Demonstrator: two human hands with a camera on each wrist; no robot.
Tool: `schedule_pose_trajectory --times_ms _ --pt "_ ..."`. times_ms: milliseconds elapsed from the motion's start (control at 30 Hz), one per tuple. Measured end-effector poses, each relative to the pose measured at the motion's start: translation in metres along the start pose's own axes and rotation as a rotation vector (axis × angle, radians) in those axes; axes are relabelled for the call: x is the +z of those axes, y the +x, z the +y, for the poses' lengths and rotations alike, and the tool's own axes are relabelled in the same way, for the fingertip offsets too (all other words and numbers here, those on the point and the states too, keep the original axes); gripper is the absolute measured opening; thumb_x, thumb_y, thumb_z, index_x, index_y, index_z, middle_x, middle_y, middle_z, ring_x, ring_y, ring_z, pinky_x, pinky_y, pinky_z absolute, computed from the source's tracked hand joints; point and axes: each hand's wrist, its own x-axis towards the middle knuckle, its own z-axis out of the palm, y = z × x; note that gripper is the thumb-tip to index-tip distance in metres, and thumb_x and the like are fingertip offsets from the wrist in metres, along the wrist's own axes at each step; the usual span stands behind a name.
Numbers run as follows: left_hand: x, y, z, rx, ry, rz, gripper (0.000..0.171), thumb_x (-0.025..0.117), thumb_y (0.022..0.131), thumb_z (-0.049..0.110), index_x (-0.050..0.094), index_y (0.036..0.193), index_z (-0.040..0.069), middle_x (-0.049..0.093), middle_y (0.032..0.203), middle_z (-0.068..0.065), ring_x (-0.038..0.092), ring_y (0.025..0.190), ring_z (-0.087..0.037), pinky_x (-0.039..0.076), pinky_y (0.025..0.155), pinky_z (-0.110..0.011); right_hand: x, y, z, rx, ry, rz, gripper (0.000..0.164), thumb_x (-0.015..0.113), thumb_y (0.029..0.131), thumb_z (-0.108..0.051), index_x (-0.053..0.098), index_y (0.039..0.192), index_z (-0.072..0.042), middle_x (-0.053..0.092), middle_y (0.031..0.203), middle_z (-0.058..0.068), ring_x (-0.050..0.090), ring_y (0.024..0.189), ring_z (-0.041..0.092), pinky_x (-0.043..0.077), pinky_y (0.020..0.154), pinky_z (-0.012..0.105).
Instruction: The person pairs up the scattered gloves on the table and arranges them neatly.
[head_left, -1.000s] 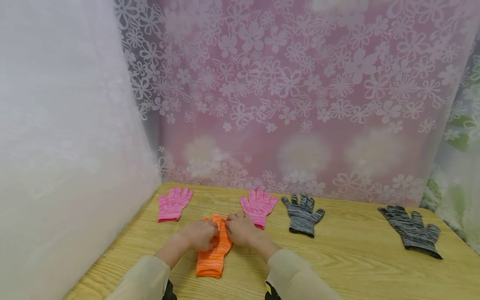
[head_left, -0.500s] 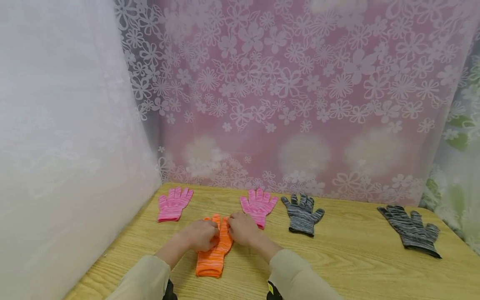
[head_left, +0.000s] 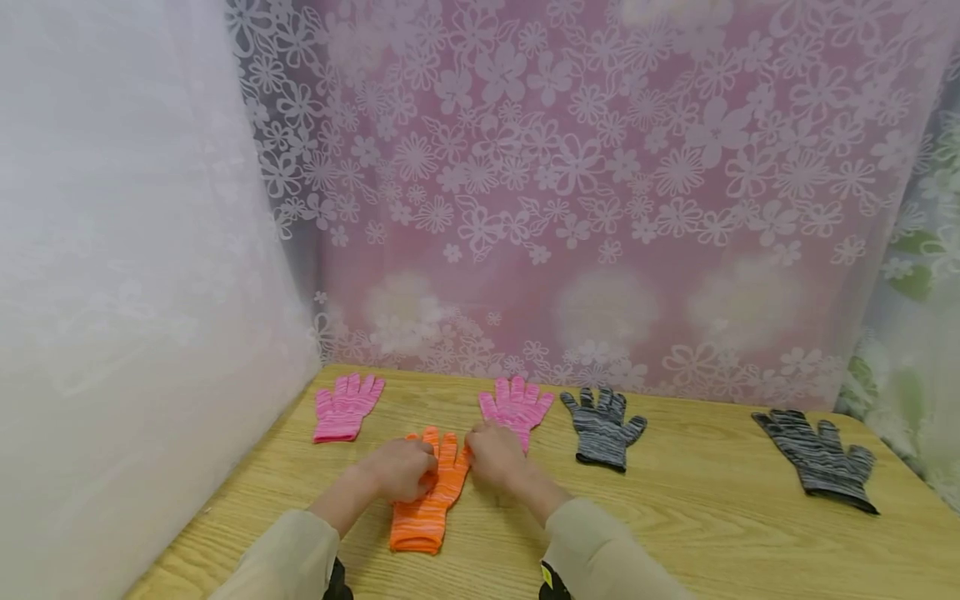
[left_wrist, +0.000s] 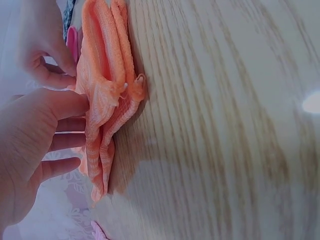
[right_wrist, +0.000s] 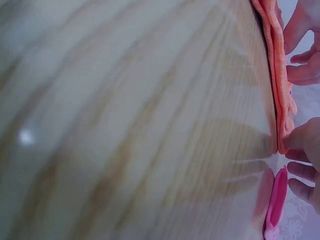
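Observation:
An orange knit glove (head_left: 420, 525) with paler streaks lies on the table, its cuff toward me. My left hand (head_left: 405, 471) rests on its palm and left side. In the left wrist view the left thumb and fairly straight fingers (left_wrist: 67, 139) touch the knit. My right hand (head_left: 495, 454) pinches the glove's rightmost finger near its tip. That pinch also shows in the right wrist view, where the right hand (right_wrist: 307, 145) is at the glove's end. Part of the orange glove's left fingers is hidden behind my left hand.
One pink glove (head_left: 348, 408) lies at the back left. Another pink glove (head_left: 517, 404) lies just beyond my right hand, its cuff partly hidden. Two grey-black gloves lie to the right, a nearer one (head_left: 603, 429) and a farther one (head_left: 821, 458). Flowered curtain (head_left: 585, 208) borders the wooden table.
My right hand has shifted a little to the right, and the orange glove's rightmost finger has spread outward with it. My left hand has stayed in place on the glove.

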Motion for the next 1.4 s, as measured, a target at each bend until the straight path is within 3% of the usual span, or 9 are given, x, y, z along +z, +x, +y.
schedule_pose_trajectory --times_ms 233,467,600,700,867,967,1067,1233,1400 --pt "0.003 0.001 -0.002 0.008 0.019 0.019 0.008 0.064 0.084 0.02 0.063 0.077 0.017 0.046 0.073 0.009 0.042 0.063 -0.009 0.041 0.06 -0.027 0.002 0.001 -0.001 -0.029 -0.116 0.036 0.014 0.06 0.086 -0.015 0.068 0.075 -0.011 0.058 0.084 0.0 0.057 0.082 0.02 0.048 0.07 0.034" --pt "0.002 0.0 -0.002 0.012 -0.003 0.018 0.007 0.065 0.084 0.02 0.065 0.078 0.016 0.048 0.075 0.008 0.044 0.065 -0.009 0.043 0.062 -0.026 -0.003 -0.004 -0.001 -0.067 -0.114 0.0 0.016 0.058 0.088 -0.018 0.07 0.08 -0.013 0.061 0.094 0.001 0.057 0.091 0.02 0.048 0.072 0.036" --pt "0.0 -0.004 -0.004 0.01 -0.077 0.014 0.007 0.066 0.084 0.019 0.069 0.084 0.013 0.054 0.079 0.007 0.05 0.07 -0.008 0.045 0.067 -0.026 -0.009 -0.006 -0.004 -0.159 -0.107 0.004 0.013 0.059 0.088 -0.02 0.07 0.082 -0.015 0.062 0.095 -0.001 0.058 0.09 0.017 0.048 0.074 0.032" --pt "-0.002 -0.006 -0.011 0.004 -0.15 0.049 0.007 0.066 0.083 0.015 0.069 0.085 0.009 0.059 0.082 0.004 0.055 0.074 -0.011 0.047 0.069 -0.028 -0.014 -0.008 -0.008 -0.266 -0.082 -0.004 0.01 0.061 0.087 -0.021 0.069 0.083 -0.016 0.063 0.092 -0.003 0.058 0.088 0.015 0.047 0.075 0.028" --pt "-0.004 -0.011 -0.029 -0.117 -0.182 0.095 0.006 0.064 0.084 0.01 0.068 0.084 0.007 0.062 0.081 0.0 0.058 0.072 -0.015 0.047 0.065 -0.031 -0.02 -0.012 -0.014 -0.382 -0.022 -0.058 0.01 0.062 0.087 -0.024 0.069 0.089 -0.018 0.062 0.091 -0.006 0.056 0.089 0.011 0.044 0.079 0.024" --pt "-0.004 -0.014 -0.04 -0.198 -0.155 0.092 0.006 0.064 0.085 0.012 0.068 0.082 0.009 0.061 0.079 0.002 0.055 0.067 -0.013 0.045 0.062 -0.032 -0.019 -0.013 -0.016 -0.405 0.001 -0.11 0.015 0.06 0.089 -0.03 0.069 0.095 -0.019 0.061 0.095 -0.007 0.055 0.092 0.009 0.042 0.082 0.023" --pt "-0.001 -0.015 -0.047 -0.216 -0.127 0.117 0.006 0.065 0.084 0.012 0.068 0.079 0.01 0.063 0.077 0.003 0.057 0.066 -0.013 0.046 0.062 -0.033 -0.017 -0.015 -0.019 -0.398 0.015 -0.156 0.022 0.057 0.091 -0.036 0.067 0.1 -0.019 0.059 0.097 -0.007 0.054 0.091 0.007 0.043 0.078 0.021" --pt "0.006 -0.009 -0.049 -0.244 -0.096 0.143 0.007 0.066 0.083 0.014 0.069 0.086 0.008 0.066 0.081 -0.002 0.061 0.073 -0.019 0.049 0.068 -0.036 -0.015 -0.018 -0.022 -0.393 -0.009 -0.167 0.025 0.055 0.091 -0.04 0.067 0.1 -0.021 0.057 0.095 -0.008 0.053 0.084 0.005 0.042 0.067 0.019" --pt "0.009 0.0 -0.044 -0.318 -0.076 0.105 0.023 0.068 0.083 0.019 0.066 0.101 0.007 0.065 0.093 -0.007 0.062 0.083 -0.026 0.048 0.076 -0.043 -0.016 -0.019 -0.023 -0.403 -0.009 -0.158 0.023 0.056 0.091 -0.039 0.068 0.099 -0.021 0.057 0.095 -0.009 0.054 0.084 0.004 0.041 0.067 0.018"
